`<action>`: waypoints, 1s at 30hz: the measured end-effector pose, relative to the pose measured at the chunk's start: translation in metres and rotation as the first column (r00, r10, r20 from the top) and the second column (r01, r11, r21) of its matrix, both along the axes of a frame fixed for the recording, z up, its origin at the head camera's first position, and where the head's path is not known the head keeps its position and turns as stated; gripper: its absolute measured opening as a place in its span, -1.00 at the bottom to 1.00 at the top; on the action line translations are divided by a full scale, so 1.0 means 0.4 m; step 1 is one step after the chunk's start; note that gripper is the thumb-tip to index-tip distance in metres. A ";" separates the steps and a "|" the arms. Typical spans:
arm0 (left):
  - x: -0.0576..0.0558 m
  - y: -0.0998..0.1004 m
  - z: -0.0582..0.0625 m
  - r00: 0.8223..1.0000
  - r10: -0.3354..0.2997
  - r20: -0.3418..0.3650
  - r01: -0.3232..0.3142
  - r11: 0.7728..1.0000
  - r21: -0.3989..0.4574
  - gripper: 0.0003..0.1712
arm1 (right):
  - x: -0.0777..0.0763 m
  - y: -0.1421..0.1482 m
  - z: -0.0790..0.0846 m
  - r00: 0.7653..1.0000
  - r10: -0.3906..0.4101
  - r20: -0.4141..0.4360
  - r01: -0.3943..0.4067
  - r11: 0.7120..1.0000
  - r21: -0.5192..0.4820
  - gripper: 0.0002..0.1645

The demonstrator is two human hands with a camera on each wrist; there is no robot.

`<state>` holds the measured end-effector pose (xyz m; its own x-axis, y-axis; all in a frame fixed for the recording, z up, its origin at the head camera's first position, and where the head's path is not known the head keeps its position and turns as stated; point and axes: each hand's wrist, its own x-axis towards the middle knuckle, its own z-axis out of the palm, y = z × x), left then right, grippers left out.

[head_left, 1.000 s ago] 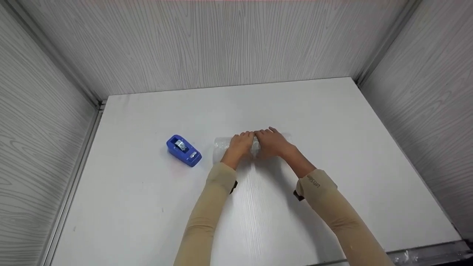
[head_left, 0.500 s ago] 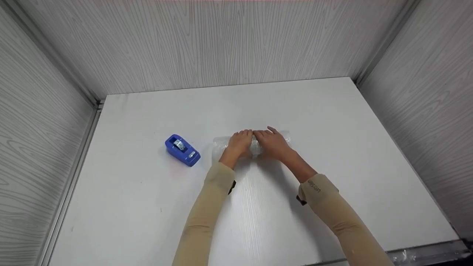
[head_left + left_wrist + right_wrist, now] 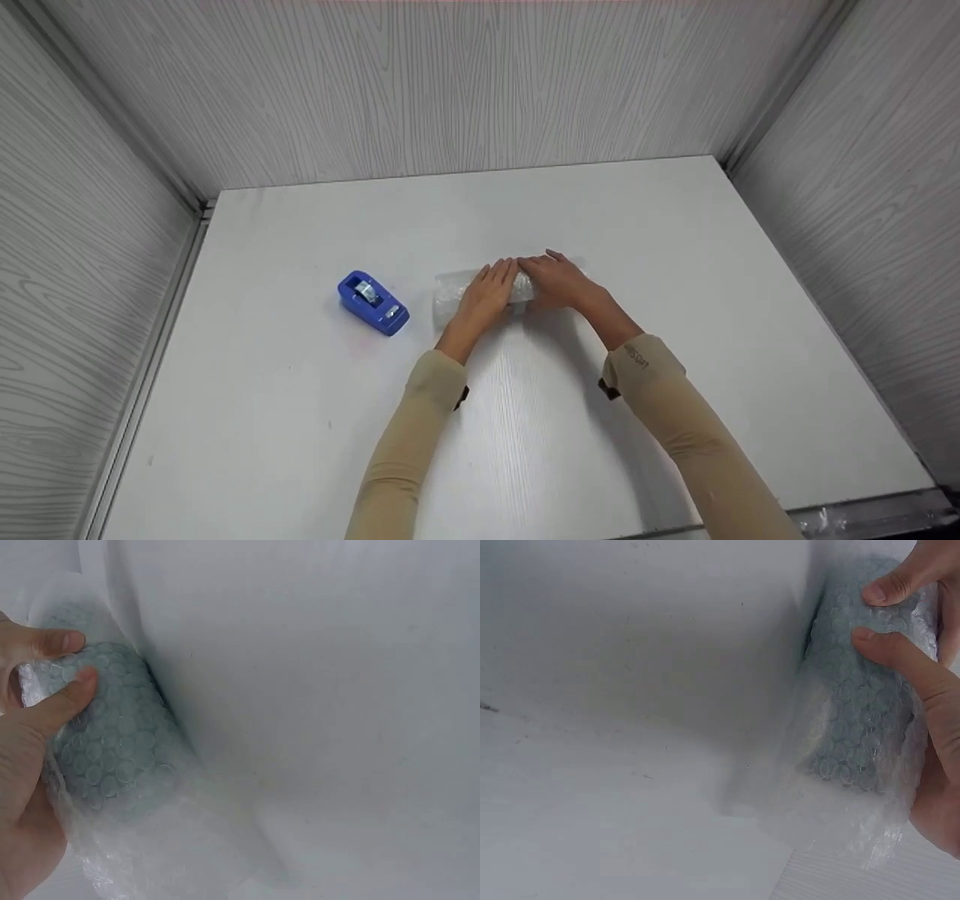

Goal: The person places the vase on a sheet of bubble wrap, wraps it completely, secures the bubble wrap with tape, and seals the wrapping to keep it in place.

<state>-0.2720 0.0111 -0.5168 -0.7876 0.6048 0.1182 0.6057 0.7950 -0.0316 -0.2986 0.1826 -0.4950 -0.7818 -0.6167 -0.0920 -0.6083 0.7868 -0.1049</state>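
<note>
A bundle in clear bubble wrap (image 3: 451, 291) lies across the middle of the white table, with something grey-green showing through the bubbles (image 3: 120, 727). My left hand (image 3: 486, 296) holds it near the centre, fingers stretched over the top and thumb (image 3: 71, 699) on the near face. Close beside it, my right hand (image 3: 556, 282) grips the bundle the same way, its thumb (image 3: 896, 652) pressed against the bubbles. Loose film spreads past the bundle's ends in both wrist views. The fingertips on the far side are hidden in the wrist views.
A blue tape dispenser (image 3: 373, 303) with a roll in it stands on the table (image 3: 262, 420) left of the bundle. Grey wood-grain panels (image 3: 450, 90) rise behind and at both sides. A metal rail (image 3: 870, 516) runs along the front edge at right.
The bundle and both hands have shifted slightly away from the body. My left fingers lie straighter over the wrap, and the left wrist has moved a little left and back.
</note>
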 end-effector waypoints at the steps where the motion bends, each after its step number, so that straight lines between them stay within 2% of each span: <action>1: -0.001 0.000 0.001 1.000 -0.005 0.004 0.005 1.000 0.009 -0.20 | 0.000 0.003 -0.003 1.000 -0.003 -0.004 0.003 1.000 -0.008 0.05; 8: -0.006 0.004 0.014 0.998 0.003 0.066 -0.005 0.999 0.033 -0.18 | 0.019 0.012 -0.027 0.993 -0.054 -0.106 0.047 0.997 -0.068 0.05; 12: -0.009 0.007 0.022 0.995 0.022 0.100 -0.023 1.000 0.007 -0.19 | 0.032 0.004 -0.035 0.977 -0.033 -0.210 0.014 0.996 -0.092 0.03; 14: -0.014 0.007 0.028 0.990 0.028 0.138 -0.028 1.000 -0.002 -0.19 | 0.036 -0.001 -0.039 0.969 -0.018 -0.248 -0.006 0.995 -0.098 0.03; 16: -0.022 0.007 0.036 0.980 0.032 0.196 -0.030 0.999 -0.010 -0.19 | 0.038 -0.006 -0.043 0.964 -0.015 -0.267 -0.016 0.993 -0.113 0.02; 20: -0.041 0.003 0.050 0.938 0.050 0.344 -0.048 0.999 -0.014 -0.16 | 0.037 -0.007 -0.050 0.965 -0.032 -0.259 -0.012 0.986 -0.168 -0.02; 23: -0.048 0.000 0.052 0.920 0.053 0.387 -0.055 0.998 -0.008 -0.13 | 0.030 -0.004 -0.050 0.973 -0.028 -0.229 -0.018 0.980 -0.196 -0.05; 25: -0.047 -0.003 0.047 0.935 0.043 0.353 -0.047 0.999 0.003 -0.13 | 0.023 -0.002 -0.048 0.977 -0.018 -0.211 -0.024 0.980 -0.196 -0.08; 27: -0.039 -0.002 0.037 0.958 0.035 0.286 -0.041 0.999 0.014 -0.14 | 0.019 0.002 -0.044 0.981 -0.011 -0.193 -0.028 0.979 -0.201 -0.10; 28: -0.057 0.001 -0.009 0.977 0.020 0.212 -0.025 0.999 0.020 -0.13 | 0.017 0.003 -0.043 0.982 -0.010 -0.190 -0.029 0.979 -0.200 -0.10; 30: -0.047 0.004 -0.025 0.994 0.003 0.113 -0.007 0.999 0.039 -0.16 | 0.017 0.006 -0.041 0.981 -0.014 -0.192 -0.027 0.978 -0.206 -0.11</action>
